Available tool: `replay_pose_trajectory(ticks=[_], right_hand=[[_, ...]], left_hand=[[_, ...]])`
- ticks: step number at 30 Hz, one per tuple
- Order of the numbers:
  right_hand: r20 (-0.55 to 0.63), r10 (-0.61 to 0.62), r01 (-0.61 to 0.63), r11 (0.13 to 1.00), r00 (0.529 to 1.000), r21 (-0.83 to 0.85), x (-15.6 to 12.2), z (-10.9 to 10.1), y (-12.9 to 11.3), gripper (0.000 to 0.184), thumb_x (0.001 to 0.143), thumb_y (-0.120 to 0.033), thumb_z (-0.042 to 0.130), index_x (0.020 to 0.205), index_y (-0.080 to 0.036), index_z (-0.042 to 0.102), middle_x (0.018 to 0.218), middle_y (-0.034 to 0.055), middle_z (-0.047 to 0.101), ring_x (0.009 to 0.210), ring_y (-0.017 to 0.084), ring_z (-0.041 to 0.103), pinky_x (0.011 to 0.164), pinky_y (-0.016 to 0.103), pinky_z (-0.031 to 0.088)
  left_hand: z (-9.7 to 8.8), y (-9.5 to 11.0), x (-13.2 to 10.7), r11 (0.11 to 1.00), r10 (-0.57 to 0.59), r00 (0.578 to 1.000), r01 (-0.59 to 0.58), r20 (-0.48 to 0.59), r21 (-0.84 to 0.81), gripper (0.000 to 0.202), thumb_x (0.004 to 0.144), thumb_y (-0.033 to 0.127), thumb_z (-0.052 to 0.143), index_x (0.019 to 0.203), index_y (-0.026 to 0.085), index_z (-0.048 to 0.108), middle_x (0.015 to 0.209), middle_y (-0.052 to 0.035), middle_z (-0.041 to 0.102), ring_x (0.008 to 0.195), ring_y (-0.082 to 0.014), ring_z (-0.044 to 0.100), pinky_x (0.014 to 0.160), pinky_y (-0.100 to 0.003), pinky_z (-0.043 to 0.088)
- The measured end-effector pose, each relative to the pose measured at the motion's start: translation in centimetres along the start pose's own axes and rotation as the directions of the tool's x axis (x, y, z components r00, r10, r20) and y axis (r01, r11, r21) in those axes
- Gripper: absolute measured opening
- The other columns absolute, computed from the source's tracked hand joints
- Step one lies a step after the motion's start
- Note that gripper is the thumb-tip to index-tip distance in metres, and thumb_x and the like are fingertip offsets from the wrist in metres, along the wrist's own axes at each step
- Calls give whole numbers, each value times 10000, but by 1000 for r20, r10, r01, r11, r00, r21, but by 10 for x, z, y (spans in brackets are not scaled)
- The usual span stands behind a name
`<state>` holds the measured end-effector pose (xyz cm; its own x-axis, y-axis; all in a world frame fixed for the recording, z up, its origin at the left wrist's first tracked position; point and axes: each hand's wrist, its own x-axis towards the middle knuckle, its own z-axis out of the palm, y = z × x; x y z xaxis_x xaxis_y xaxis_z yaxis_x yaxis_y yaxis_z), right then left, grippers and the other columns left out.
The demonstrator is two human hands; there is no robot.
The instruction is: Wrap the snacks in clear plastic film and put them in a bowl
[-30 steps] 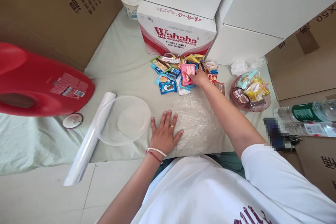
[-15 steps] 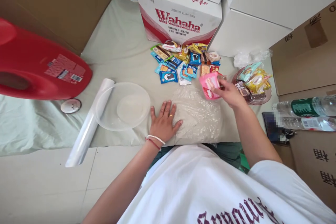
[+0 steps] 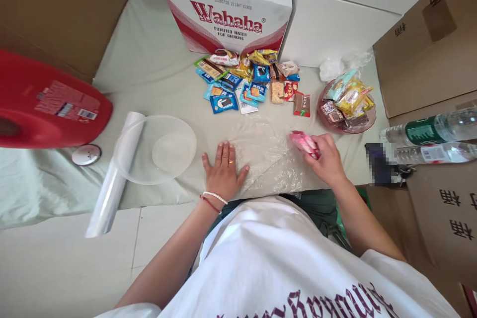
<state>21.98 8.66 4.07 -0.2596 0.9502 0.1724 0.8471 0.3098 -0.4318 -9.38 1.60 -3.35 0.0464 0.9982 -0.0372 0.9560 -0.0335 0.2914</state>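
Watching remotely, I log the right hand (image 3: 328, 159), right of centre, pinching a crinkled pink packet (image 3: 304, 142). Left hand (image 3: 223, 174), mid-frame: palm down, fingers slightly splayed, thumb by a wrinkled, glassy plastic sheet (image 3: 264, 151). Upper middle, glossy snack packets (image 3: 224, 103) in a loose heap; at right, a translucent pink bowl (image 3: 323, 114); at left, a cloudy plastic disc (image 3: 173, 144) overlapping a smooth white roll (image 3: 106, 206).
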Motion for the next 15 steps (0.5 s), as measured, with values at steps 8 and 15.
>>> replay_pose_trajectory(ticks=[8,15], right_hand=[[284,-293,364,900,913,-242,30,64,-79,307,974,-139,554,1261,-166,660,1160,158,636,1036,303,493,876,426,388],[382,-377,427,902,844,-54,20,53,-69,587,967,-594,635,1392,-189,618,1273,153,613,1121,325,478,923,449,388]], left_hand=[[1,1,-5,1000,-23,1000,23,-5,-2,806,1024,585,347,1661,100,254,1724,-212,245,1619,-352,234,1272,-702,-58],[3,-1,-7,999,-3,999,2,-35,-41,816,1023,591,367,1664,101,248,1718,-222,255,1612,-370,250,1269,-719,-42]])
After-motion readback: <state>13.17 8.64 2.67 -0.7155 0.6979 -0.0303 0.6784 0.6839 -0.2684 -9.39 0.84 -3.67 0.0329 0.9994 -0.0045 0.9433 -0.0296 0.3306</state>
